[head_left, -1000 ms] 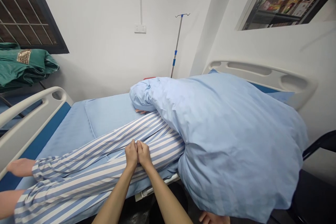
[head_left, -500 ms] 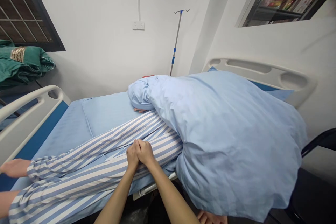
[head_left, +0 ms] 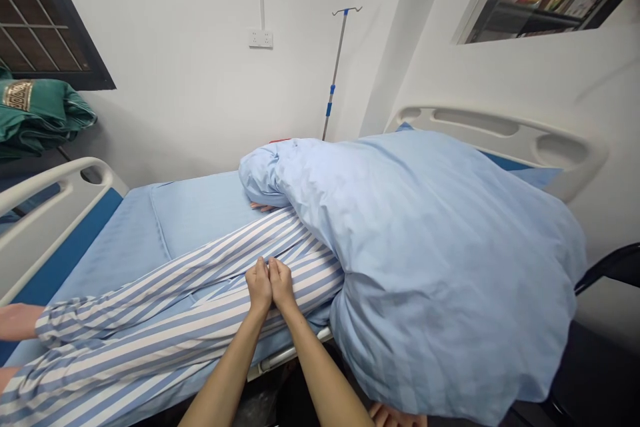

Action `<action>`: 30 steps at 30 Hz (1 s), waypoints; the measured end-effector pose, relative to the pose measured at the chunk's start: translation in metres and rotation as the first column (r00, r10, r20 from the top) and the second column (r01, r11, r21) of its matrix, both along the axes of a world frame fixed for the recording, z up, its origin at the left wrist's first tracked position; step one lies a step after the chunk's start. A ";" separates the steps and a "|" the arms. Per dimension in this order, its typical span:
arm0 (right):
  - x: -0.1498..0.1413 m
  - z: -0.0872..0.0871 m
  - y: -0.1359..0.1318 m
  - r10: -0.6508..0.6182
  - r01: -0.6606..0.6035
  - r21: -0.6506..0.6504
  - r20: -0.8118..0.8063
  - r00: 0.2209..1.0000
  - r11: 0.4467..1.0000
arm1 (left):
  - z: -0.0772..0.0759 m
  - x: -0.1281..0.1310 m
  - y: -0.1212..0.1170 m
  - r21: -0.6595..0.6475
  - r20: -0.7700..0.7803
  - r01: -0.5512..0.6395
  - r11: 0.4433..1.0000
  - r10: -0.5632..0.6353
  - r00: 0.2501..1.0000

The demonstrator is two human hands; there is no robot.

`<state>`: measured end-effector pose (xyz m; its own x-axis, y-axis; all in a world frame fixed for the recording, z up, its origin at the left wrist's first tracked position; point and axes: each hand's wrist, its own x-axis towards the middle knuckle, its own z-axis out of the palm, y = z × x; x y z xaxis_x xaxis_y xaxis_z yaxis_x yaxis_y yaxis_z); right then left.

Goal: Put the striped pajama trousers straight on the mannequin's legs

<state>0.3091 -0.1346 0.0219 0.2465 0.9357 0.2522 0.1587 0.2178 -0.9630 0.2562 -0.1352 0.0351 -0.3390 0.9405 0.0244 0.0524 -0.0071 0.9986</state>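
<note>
Near the lower middle of the frame, the left hand (head_left: 259, 283) and the right hand (head_left: 282, 280) are together, side by side and touching along their inner edges. Each is curled into a loose fist, with the fingers folded in and the thumbs uppermost; nothing shows in either, though the insides of the palms are hidden. Both are over the nearer thigh of a person lying on the bed, in blue-and-white striped trousers (head_left: 165, 330) that stretch from the lower left to the centre; whether the fists press on the cloth cannot be told. Just right of them, a pale blue quilt (head_left: 440, 260) covers the rest of that person and fills the right half of the frame. Fingers of another hand (head_left: 261, 207) peek from under its left edge, near the centre. A bare foot (head_left: 17, 321) lies at the left edge, beside the footboard (head_left: 65, 230).
</note>
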 end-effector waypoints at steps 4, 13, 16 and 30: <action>0.002 0.008 0.002 0.025 -0.022 -0.025 0.147 0.989 0.999 | -0.013 -0.006 -0.001 -0.002 -0.149 0.029 1.000 -0.029 0.988; 0.019 0.015 0.003 0.056 -0.069 0.020 0.389 0.920 0.997 | -0.017 -0.004 -0.002 -0.018 -0.219 0.069 0.997 -0.072 0.973; 0.020 0.006 0.003 0.043 -0.053 0.023 0.318 0.947 0.998 | -0.007 0.002 -0.001 -0.017 -0.110 0.083 0.996 -0.085 0.990; 0.028 0.002 0.009 -0.038 0.037 0.024 0.033 0.999 0.999 | -0.010 0.025 0.016 -0.013 -0.078 0.036 0.999 -0.037 0.996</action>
<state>0.3372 -0.1259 0.0238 0.2721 0.9199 0.2824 0.1992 0.2332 -0.9518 0.2815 -0.1188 0.0256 -0.3022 0.9524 0.0392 0.1307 0.0007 0.9914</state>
